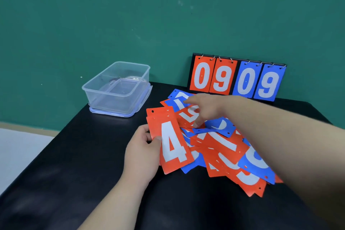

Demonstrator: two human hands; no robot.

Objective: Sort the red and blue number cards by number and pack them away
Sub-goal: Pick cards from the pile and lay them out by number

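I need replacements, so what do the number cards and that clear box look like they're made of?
Number cards: probably thin matte plastic or coated card; flat sheets with cleanly punched holes. Clear box: transparent, fairly glossy rigid plastic; its walls show the bluish lid beneath.

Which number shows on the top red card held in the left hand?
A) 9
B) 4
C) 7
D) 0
B: the left hand grips a red card whose face shows a large white 4.
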